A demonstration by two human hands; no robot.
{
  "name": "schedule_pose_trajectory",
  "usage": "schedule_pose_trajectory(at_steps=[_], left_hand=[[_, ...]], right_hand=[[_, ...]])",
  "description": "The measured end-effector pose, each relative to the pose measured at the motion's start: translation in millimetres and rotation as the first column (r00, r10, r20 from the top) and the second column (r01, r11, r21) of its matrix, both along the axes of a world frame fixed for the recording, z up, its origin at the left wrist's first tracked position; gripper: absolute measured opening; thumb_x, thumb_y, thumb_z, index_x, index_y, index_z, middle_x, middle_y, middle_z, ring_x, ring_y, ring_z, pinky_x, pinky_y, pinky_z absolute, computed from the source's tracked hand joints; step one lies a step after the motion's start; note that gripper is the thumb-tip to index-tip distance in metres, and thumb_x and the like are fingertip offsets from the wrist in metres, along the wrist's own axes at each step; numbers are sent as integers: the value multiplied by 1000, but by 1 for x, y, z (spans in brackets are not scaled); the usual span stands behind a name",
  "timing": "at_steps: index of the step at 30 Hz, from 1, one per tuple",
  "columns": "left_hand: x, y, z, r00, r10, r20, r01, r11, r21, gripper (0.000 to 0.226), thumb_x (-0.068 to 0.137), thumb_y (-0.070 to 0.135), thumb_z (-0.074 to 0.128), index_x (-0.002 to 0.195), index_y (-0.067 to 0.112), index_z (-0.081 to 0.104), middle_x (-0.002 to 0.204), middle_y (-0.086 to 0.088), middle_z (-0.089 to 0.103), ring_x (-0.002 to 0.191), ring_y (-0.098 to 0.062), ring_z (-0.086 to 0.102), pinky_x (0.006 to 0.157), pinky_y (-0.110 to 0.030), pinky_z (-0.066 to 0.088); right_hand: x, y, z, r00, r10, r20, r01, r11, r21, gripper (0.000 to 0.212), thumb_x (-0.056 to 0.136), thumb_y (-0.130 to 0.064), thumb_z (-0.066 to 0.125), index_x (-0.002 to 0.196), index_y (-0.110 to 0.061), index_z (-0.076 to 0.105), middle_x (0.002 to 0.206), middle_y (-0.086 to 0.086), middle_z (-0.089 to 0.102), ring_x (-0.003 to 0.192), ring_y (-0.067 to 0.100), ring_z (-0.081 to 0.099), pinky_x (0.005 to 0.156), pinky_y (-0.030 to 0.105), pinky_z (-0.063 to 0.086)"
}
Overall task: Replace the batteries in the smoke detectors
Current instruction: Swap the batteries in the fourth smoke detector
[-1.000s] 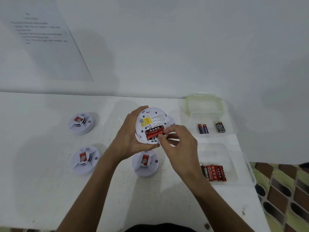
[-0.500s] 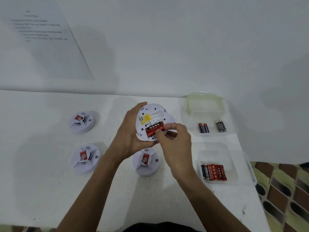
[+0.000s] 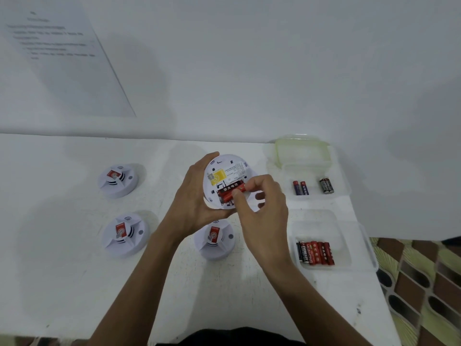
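My left hand (image 3: 192, 203) grips a white round smoke detector (image 3: 225, 171) above the table, its back with a yellow label turned up and the battery bay open. My right hand (image 3: 262, 208) pinches a red battery (image 3: 237, 189) by thumb and forefinger; its right end sits tilted up out of the bay, over other red batteries. Three more detectors lie face up on the table: one at the far left (image 3: 117, 181), one at the near left (image 3: 124, 234), one (image 3: 215, 239) just below my hands.
To the right, a clear tray (image 3: 354, 245) holds several red batteries (image 3: 315, 253). A farther tray (image 3: 344, 181) holds two blue-red batteries (image 3: 300, 188) and dark ones (image 3: 326, 185), with a greenish lid (image 3: 301, 151) behind. A printed sheet (image 3: 62, 53) hangs on the wall. The table edge (image 3: 374, 283) runs right.
Both hands with the detector rose slightly. My right fingers shifted from pressing at the bay to pinching a red battery whose right end now stands lifted.
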State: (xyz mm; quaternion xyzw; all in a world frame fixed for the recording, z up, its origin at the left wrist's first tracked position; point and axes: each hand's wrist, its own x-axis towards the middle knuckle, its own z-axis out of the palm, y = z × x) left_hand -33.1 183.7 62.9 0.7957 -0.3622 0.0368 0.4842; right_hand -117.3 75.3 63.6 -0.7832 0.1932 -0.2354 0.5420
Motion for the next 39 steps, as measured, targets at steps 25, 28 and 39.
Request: schedule_pose_trajectory(at_steps=[25, 28, 39], left_hand=[[-7, 1, -39, 998, 12, -67, 1, 982, 188, 95, 54, 62, 73, 133, 47, 22, 128, 47, 26, 121, 0, 38, 99, -19, 32], [-6, 2, -39, 998, 0, -68, 14, 980, 196, 94, 55, 62, 74, 134, 46, 24, 127, 46, 27, 120, 8, 36, 100, -20, 33], [-7, 1, -40, 997, 13, -72, 3, 977, 211, 98, 54, 61, 74, 137, 40, 26, 128, 45, 27, 121, 6, 37, 100, -20, 33]], right_hand=[[-81, -190, -48, 770, 5, -638, -279, 902, -330, 10, 88, -13, 65, 89, -23, 64, 85, -3, 71, 73, 10, 67, 61, 20, 49], [-80, -187, -63, 718, -19, -696, -341, 862, -375, 12, 89, -8, 60, 94, -16, 67, 90, 5, 71, 75, 19, 65, 65, 28, 52], [-81, -191, -65, 577, -1, -817, -441, 842, -312, 35, 97, -4, 45, 125, -14, 63, 127, 11, 62, 105, 25, 62, 88, 30, 48]])
